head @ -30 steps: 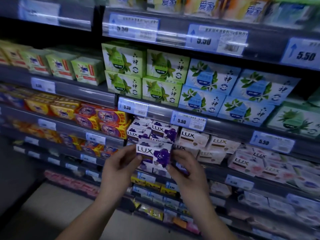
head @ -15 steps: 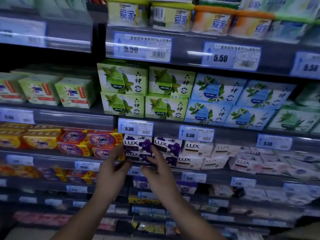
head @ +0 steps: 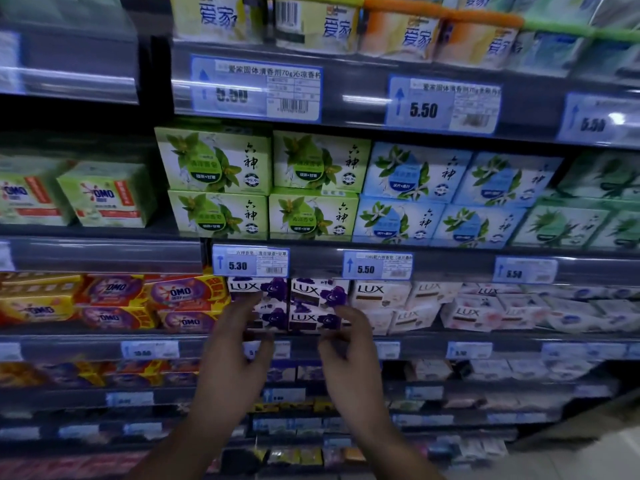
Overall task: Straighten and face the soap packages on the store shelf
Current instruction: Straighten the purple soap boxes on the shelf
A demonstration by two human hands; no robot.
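purple LUX boxes sit as two stacks of two at the front lip of the shelf, logos facing out, just under the 5.30 price tag; OMO packs just beside them on the left, white LUX boxes on the right; left hand raised over the left stack, fingers fairly straight and lying on its front, covering most of the lower box, thumb down at the shelf edge; right hand at the right stack's lower right corner, index tip on the box edge, other fingers loosely curled; cannot tell if it pinches the box; view is motion-blurred
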